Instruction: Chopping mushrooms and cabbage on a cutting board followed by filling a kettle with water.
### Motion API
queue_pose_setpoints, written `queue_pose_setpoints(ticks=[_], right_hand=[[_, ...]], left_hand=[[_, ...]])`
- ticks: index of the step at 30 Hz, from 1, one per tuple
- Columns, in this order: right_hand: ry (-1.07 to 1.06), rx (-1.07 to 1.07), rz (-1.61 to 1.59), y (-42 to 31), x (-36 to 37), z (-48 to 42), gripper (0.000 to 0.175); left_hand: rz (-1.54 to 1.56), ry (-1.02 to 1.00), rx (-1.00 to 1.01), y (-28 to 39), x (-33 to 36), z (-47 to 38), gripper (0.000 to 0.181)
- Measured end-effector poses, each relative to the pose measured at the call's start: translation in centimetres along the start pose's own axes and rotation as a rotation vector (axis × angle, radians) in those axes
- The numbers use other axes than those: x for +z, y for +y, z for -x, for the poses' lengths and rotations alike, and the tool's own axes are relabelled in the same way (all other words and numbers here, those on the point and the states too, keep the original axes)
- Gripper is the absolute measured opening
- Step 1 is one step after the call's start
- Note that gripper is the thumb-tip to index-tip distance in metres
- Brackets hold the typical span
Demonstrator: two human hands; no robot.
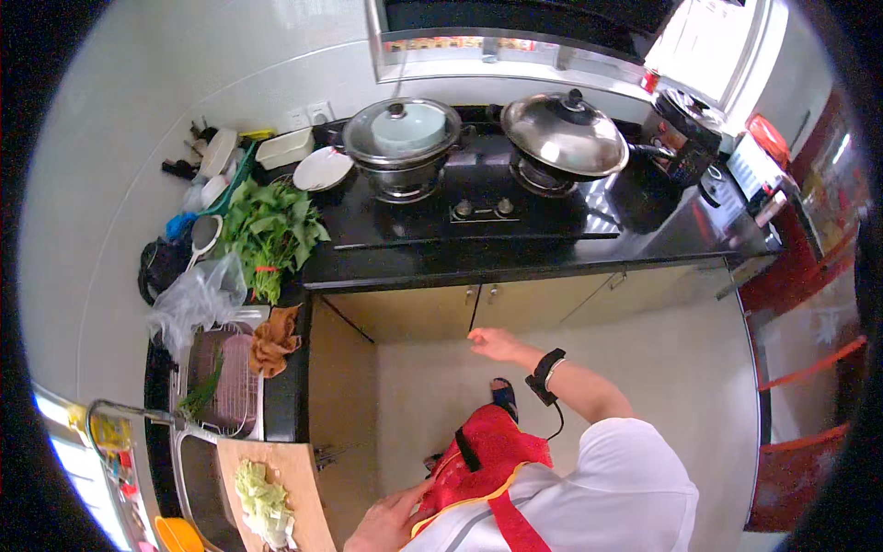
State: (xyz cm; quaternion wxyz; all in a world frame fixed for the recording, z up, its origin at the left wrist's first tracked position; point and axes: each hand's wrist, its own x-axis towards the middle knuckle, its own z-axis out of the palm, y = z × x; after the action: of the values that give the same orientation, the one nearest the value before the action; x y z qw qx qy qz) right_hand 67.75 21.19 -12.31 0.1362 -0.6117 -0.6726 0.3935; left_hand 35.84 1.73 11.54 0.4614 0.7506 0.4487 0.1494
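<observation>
My right hand (495, 344) is in front of the cabinet doors, fingers curled, with nothing visible in it. A black band and a bracelet are on that wrist. My left hand (392, 519) rests by the red apron (483, 441) at the bottom edge; its fingers are partly hidden. Left of it, chopped pale green leaves (262, 500) lie on a wooden cutting board (303, 469) beside the sink. Leafy greens tied with a red band (272, 224) lie on the counter. A glass-lidded pot (402, 148) and a wok with a domed metal lid (566, 138) stand on the gas stove (483, 228).
The double sink (259, 414) holds a wire rack and some green stalks. A brown cloth (274, 341) and a plastic bag (200, 297) lie by it. A white plate (323, 169) sits left of the stove, a black cooker (683, 134) to its right. The black counter edge (524, 269) runs ahead.
</observation>
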Motion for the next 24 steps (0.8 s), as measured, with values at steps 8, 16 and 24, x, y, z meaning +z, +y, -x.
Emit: queue_pose_setpoints(ticks=[8, 16, 24], right_hand=[[-0.018, 0.012, -0.125, 9.9, -8.2, 1.4, 0.039], [0.081, 0.193, -0.250, 16.6, -19.5, 2.8, 0.037], [0.402, -0.154, -0.480, 13.2, -33.4, 2.2, 0.030]], left_hand=[[-0.080, -0.223, 0.074, 2.9, 4.0, -13.7, 0.043], [-0.152, -0.415, 0.047, 5.4, 8.5, -26.9, 0.047], [-0.240, -0.611, 0.123, 4.4, 10.8, -36.2, 0.046]])
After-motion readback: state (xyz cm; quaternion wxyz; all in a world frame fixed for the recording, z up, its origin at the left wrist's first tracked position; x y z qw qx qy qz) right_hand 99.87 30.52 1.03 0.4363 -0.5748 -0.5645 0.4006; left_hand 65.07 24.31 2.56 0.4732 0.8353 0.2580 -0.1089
